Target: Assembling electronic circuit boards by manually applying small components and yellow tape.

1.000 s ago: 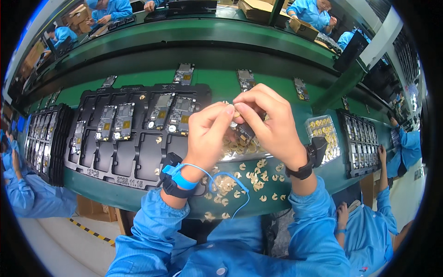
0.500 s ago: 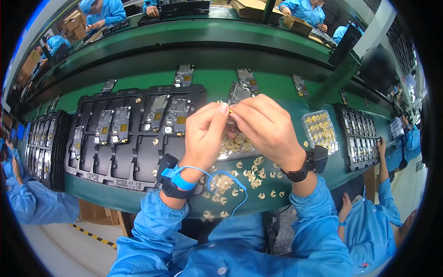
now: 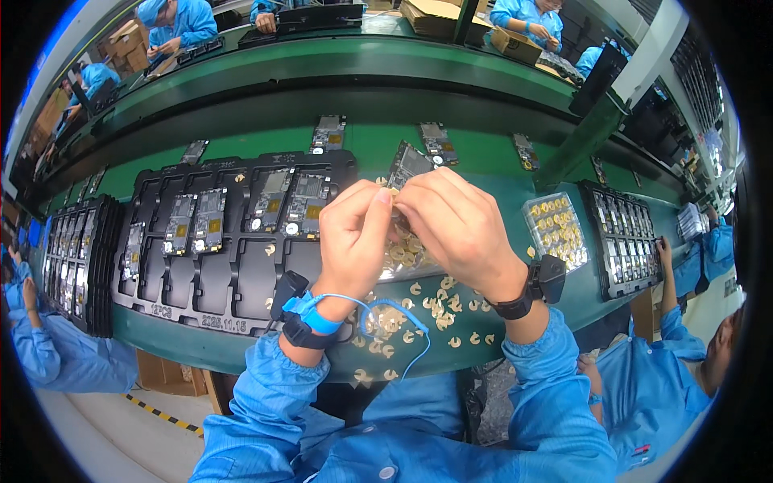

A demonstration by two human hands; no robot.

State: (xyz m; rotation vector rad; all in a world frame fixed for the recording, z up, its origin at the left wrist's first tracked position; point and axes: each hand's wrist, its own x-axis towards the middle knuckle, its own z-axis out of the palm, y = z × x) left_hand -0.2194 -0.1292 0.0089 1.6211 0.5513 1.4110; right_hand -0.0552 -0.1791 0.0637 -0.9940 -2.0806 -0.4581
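My left hand (image 3: 354, 233) and my right hand (image 3: 460, 225) meet mid-bench, thumbs and fingertips pinched together around a small cream-yellow piece (image 3: 393, 191). Its exact shape is mostly covered by the fingers. Just beyond the right fingers, a circuit board (image 3: 411, 163) stands tilted; whether hidden fingers grip it, I cannot tell. Beneath the hands is a clear plastic tray (image 3: 400, 270) with small round yellow pieces. Cream C-shaped bits (image 3: 441, 310) are scattered nearer to me. At left, a black compartment tray (image 3: 217, 278) carries several circuit boards (image 3: 211, 217).
More boards (image 3: 437, 143) lie along the green strip behind. To the right are another clear tray of yellow pieces (image 3: 555, 232) and a black tray of boards (image 3: 632, 241). Stacked black trays (image 3: 80, 266) stand far left. A blue cord (image 3: 394, 303) hangs from my left wrist. Co-workers sit around.
Both hands and the tilted board have shifted slightly left. The pinched piece shows cream now instead of bright yellow. Boards on the strip behind have moved a little to the right.
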